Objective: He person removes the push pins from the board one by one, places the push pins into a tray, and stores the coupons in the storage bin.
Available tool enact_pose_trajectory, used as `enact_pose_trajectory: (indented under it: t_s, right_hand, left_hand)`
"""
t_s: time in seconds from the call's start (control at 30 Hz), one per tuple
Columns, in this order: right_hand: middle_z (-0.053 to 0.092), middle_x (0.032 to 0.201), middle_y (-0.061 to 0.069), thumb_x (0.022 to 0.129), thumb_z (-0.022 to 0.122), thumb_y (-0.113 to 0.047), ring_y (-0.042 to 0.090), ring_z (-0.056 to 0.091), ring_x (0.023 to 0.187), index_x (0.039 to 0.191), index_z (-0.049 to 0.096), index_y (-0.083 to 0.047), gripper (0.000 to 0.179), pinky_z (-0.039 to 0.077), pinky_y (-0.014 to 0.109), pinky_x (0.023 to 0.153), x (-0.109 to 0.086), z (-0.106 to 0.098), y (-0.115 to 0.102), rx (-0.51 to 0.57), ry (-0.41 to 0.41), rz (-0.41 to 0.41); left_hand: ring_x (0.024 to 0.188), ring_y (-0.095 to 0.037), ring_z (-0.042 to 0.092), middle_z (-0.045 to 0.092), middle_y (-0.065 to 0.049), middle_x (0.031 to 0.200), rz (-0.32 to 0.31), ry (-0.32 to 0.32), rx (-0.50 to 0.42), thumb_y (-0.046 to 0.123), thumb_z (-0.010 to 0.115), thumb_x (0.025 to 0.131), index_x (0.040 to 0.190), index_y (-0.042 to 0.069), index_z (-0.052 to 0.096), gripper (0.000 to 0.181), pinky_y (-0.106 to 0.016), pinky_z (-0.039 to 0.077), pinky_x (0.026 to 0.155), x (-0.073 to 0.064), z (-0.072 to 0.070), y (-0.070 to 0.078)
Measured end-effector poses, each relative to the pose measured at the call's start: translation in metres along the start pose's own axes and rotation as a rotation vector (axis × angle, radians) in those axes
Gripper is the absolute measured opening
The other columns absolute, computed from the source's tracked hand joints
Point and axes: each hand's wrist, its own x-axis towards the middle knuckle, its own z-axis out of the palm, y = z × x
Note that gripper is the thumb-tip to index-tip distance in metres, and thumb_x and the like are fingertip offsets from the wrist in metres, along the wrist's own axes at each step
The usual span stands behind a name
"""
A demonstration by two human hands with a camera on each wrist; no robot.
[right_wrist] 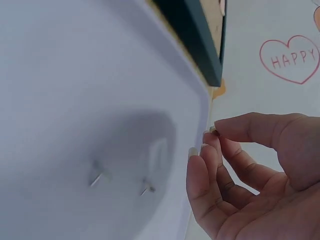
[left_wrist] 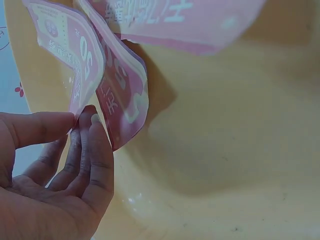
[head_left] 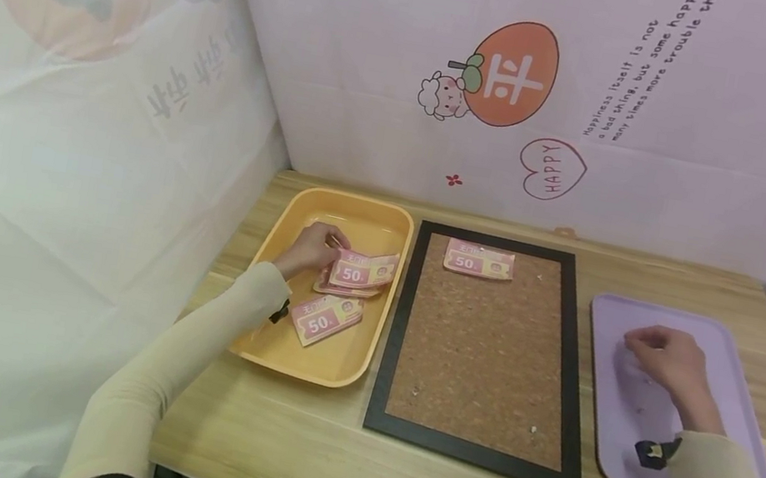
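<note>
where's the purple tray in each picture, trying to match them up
Head: purple tray at the far right, beside the framed corkboard.
Left wrist: not in it.
Right wrist: it fills most of the left and centre.
Landmark shared by head and right wrist: the red HAPPY heart.

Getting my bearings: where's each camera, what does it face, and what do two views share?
Head: worn on the head, looking forward and down at the rectangular yellow plastic tray, rectangular black-framed corkboard and rectangular lilac plastic tray; cream sleeves, left grip and right grip show.
Left wrist: worn there, facing into the yellow tray; the left grip pinches a pink paper coupon.
Right wrist: worn there, facing the lilac tray and small shiny pins; the right grip shows.
Shared: head and right wrist both show the red-outlined HAPPY heart.
</note>
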Motion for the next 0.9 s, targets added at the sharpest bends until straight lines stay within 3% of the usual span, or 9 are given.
enact_pose_trajectory:
  t_s: [0.2, 0.3, 0.57, 0.73, 0.9]
  right_hand:
    - [0.067, 0.117, 0.039, 0.104, 0.057, -0.028, 0.042, 0.068, 0.091, 0.12, 0.066, 0.013, 0.044, 0.048, 0.026, 0.062, -0.001, 0.0, 0.013, -0.034, 0.013, 0.006]
    - [0.068, 0.116, 0.039, 0.103, 0.058, -0.026, 0.046, 0.068, 0.092, 0.119, 0.066, 0.014, 0.044, 0.046, 0.025, 0.063, -0.002, 0.001, 0.017, -0.052, 0.026, -0.005]
    - [0.073, 0.105, 0.035, 0.1, 0.062, -0.023, 0.013, 0.064, 0.07, 0.114, 0.069, 0.014, 0.039, 0.047, 0.027, 0.06, -0.004, 0.001, 0.026, -0.07, 0.029, -0.015]
    - [0.072, 0.106, 0.035, 0.098, 0.063, -0.02, 0.02, 0.067, 0.074, 0.114, 0.069, 0.014, 0.038, 0.046, 0.027, 0.061, -0.003, 0.001, 0.029, -0.072, 0.014, -0.007]
    - [0.072, 0.107, 0.035, 0.095, 0.064, -0.015, 0.021, 0.067, 0.076, 0.115, 0.069, 0.013, 0.034, 0.046, 0.027, 0.06, -0.004, 0.002, 0.03, -0.071, -0.001, 0.004]
  left_hand:
    - [0.103, -0.03, 0.066, 0.07, -0.017, 0.117, -0.019, -0.003, 0.031, 0.002, 0.059, 0.092, 0.115, 0.007, 0.073, 0.027, -0.028, 0.055, 0.071, 0.0, 0.001, 0.001]
    - [0.102, -0.029, 0.065, 0.07, -0.016, 0.116, -0.022, -0.003, 0.054, 0.001, 0.059, 0.091, 0.114, 0.007, 0.074, 0.028, -0.028, 0.054, 0.071, 0.001, 0.001, 0.001]
    - [0.097, -0.027, 0.065, 0.071, -0.016, 0.114, -0.038, -0.001, 0.089, 0.005, 0.06, 0.091, 0.113, 0.006, 0.074, 0.027, -0.026, 0.052, 0.071, 0.003, 0.002, -0.005]
    - [0.101, -0.028, 0.066, 0.072, -0.017, 0.116, -0.02, 0.006, 0.102, 0.011, 0.06, 0.094, 0.111, 0.006, 0.075, 0.024, -0.03, 0.054, 0.076, 0.003, 0.0, -0.007]
    - [0.108, -0.033, 0.067, 0.073, -0.018, 0.119, -0.001, 0.017, 0.103, 0.018, 0.064, 0.098, 0.114, 0.004, 0.074, 0.024, -0.042, 0.057, 0.091, 0.002, -0.003, -0.006]
